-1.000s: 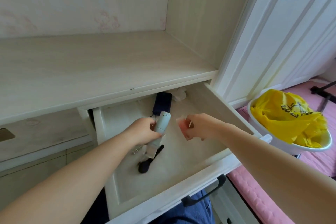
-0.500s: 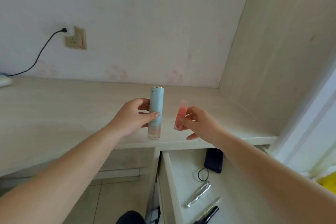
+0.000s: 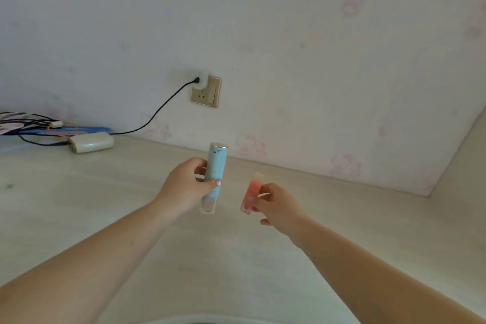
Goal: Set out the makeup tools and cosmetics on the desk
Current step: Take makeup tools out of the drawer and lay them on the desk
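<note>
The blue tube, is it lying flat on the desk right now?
No, the left hand holds the blue tube upright above the desk.

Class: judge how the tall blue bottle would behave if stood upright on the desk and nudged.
The blue bottle is tall and narrow, so it would probably tip easily. Being round, it may then roll across the desk. The left hand holds it lightly, suggesting little weight.
</note>
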`<state>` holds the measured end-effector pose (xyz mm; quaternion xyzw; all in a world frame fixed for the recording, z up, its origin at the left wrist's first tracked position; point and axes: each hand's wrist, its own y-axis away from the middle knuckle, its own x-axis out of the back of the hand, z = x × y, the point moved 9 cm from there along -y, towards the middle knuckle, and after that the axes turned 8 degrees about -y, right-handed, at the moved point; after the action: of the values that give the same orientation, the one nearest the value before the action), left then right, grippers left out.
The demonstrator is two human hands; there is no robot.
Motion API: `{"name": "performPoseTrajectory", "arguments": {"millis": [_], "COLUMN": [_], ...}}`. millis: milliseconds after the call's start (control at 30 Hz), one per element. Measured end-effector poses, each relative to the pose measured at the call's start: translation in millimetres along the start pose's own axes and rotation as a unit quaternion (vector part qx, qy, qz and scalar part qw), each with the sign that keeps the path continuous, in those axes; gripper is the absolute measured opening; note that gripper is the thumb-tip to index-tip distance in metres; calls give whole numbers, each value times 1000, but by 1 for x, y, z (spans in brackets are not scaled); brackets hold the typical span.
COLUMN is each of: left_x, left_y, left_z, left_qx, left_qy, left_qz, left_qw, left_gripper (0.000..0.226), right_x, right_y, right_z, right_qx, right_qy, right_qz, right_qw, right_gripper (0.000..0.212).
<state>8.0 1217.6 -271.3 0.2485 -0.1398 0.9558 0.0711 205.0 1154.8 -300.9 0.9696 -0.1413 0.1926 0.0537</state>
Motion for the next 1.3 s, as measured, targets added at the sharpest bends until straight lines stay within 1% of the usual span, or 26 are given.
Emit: {"name": "performPoseTrajectory", "arguments": {"millis": [67, 133, 200, 300, 467, 600, 800, 867, 933, 1000, 1033, 1100, 1133, 1200, 1300], "left_x": [11, 20, 22, 22, 14, 17, 12, 9, 6, 10, 16, 23, 22, 13, -10], "left_y": [-18, -43, -55, -72, -100, -108, -112, -113, -110, -99, -90, -69, -58, -35, -5], "left_z": [-12, -34, -35, -41, -60, -66, -73, -77, -82, -81, -76, -63, -56, -34, -2], "left_qx": [1, 6, 2, -5, 3, 0, 3, 11, 24, 34, 30, 8, -6, -40, -70], "left_qy": [-17, -36, -43, -48, -44, -42, -50, -54, -55, -36, -13, 33, 47, 59, 57], "left_qz": [23, 46, 55, 67, 77, 99, 105, 95, 83, 106, 134, 173, 172, 129, 51], "left_qw": [1000, 998, 998, 997, 996, 994, 993, 994, 995, 993, 990, 984, 984, 989, 995], "left_gripper": [31, 31, 31, 34, 36, 36, 39, 46, 65, 81, 81, 69, 59, 40, 27], "right_x": [-13, -34, -37, -48, -67, -74, -78, -79, -79, -70, -62, -40, -29, -5, 30], "right_y": [-23, -56, -68, -90, -129, -141, -149, -149, -148, -139, -133, -116, -106, -82, -44], "right_z": [-2, -1, -2, 0, 0, -2, 2, 3, 2, -2, -4, -8, -10, -11, -1], "right_qx": [10, 22, 31, 35, 45, 61, 81, 81, 76, 78, 83, 96, 106, 127, 130], "right_qy": [4, 11, 21, 41, 65, 87, 111, 107, 87, 55, 37, 1, -18, -51, -75], "right_qz": [5, -1, 8, 4, -7, -13, -20, -28, -34, -27, -19, 0, 3, 1, -2], "right_qw": [1000, 1000, 999, 999, 997, 994, 990, 991, 993, 995, 996, 995, 994, 991, 989], "right_gripper": [10, 8, 7, 17, 24, 29, 33, 38, 46, 51, 51, 43, 35, 21, 24]}}
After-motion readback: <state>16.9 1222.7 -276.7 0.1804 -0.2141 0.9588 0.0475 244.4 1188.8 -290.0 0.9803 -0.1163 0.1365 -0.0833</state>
